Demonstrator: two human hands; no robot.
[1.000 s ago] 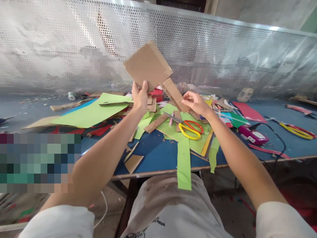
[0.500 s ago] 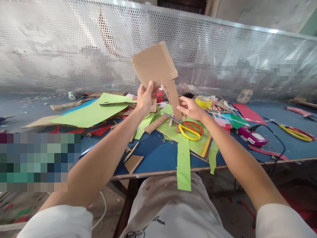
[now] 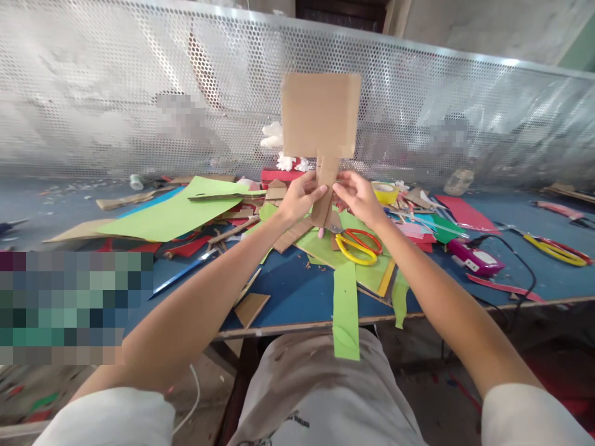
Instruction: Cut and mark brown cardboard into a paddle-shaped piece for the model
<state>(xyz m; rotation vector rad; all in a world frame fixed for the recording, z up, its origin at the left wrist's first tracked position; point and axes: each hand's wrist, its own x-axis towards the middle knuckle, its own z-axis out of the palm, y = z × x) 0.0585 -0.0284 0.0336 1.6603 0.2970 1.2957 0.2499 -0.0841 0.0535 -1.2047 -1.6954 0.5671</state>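
Note:
A square cardboard panel [image 3: 320,114] stands upright above the table, with a narrow cardboard strip [image 3: 326,176] running down from its lower edge. My left hand [image 3: 303,199] pinches the strip from the left side, thumb on its face. From the right, my right hand [image 3: 357,197] grips the same strip, its fingertips partly behind it. Just below the hands lie scissors with yellow and red handles [image 3: 357,248] on green paper. A brown corrugated piece [image 3: 294,234] rests beneath my left hand.
Green sheets [image 3: 170,210] cover the left of the blue table [image 3: 288,297]. Yellow tape [image 3: 385,192], a purple device [image 3: 476,257] with a black cable and more scissors [image 3: 555,249] lie right. A perforated metal screen [image 3: 409,105] rises behind. A green strip [image 3: 346,316] overhangs the front edge.
The cardboard panel has turned from tilted to upright and moved right. My left hand has shifted right and down from the panel to the strip; my right hand has moved slightly up.

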